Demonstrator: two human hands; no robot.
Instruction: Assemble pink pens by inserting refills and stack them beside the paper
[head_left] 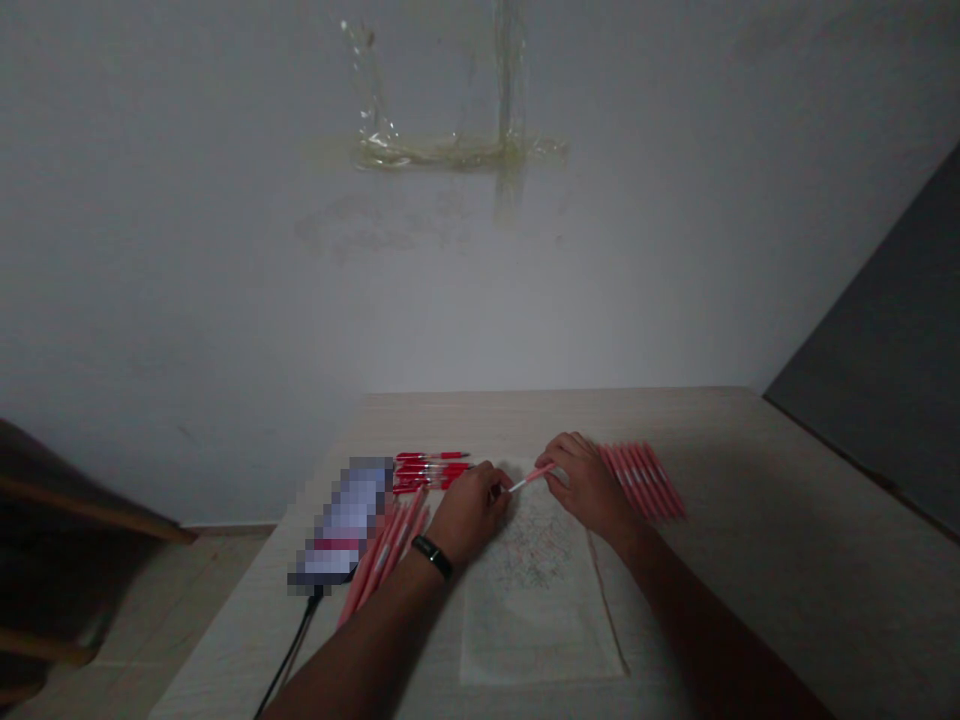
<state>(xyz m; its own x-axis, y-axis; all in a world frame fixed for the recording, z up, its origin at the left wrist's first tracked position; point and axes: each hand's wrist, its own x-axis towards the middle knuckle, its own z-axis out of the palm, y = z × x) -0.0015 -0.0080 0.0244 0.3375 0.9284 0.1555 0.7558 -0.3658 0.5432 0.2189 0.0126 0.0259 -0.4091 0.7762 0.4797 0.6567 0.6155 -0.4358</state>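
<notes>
Between my two hands is a slim pink pen with a thin white end pointing left. My right hand is closed around its pink barrel. At the white end, the fingertips of my left hand pinch together; whatever else they may cover is hidden. Both hands are above a sheet of paper covered with fine scribbles. A bundle of pink pens lies beside my left wrist, and several red pens lie behind it. To the right of my right hand is a neat row of pink pens.
A phone, blurred out, lies at the table's left side with a black cable running toward me. The pale wooden table meets a wall with old tape on it. Dark wooden furniture stands at the left.
</notes>
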